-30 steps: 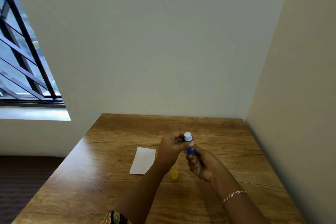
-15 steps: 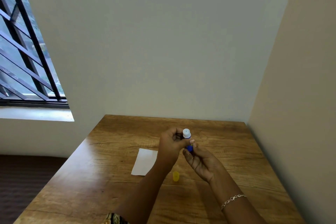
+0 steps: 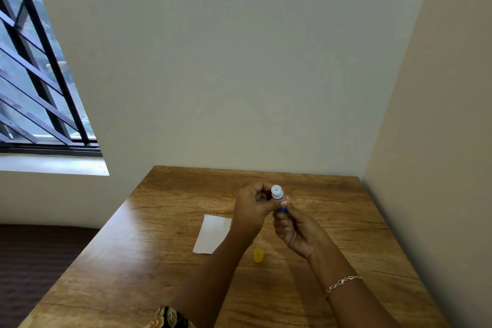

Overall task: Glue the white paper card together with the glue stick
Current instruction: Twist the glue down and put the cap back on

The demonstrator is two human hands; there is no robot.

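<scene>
While the yellow cap [image 3: 258, 255] lies off on the bench [image 3: 159, 261], both hands grip the glue stick [image 3: 278, 198] upright: left hand [image 3: 253, 210] near its white top, right hand [image 3: 298, 231] around its blue base. Untouched, the white paper card [image 3: 211, 234] lies flat just left; gluing seems still ahead.

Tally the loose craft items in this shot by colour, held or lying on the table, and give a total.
White: 1, the paper card lying on the table.
Yellow: 1, the cap on the table.
Blue with a white tip: 1, the glue stick held by the left hand and right hand.
Total: 3
</scene>
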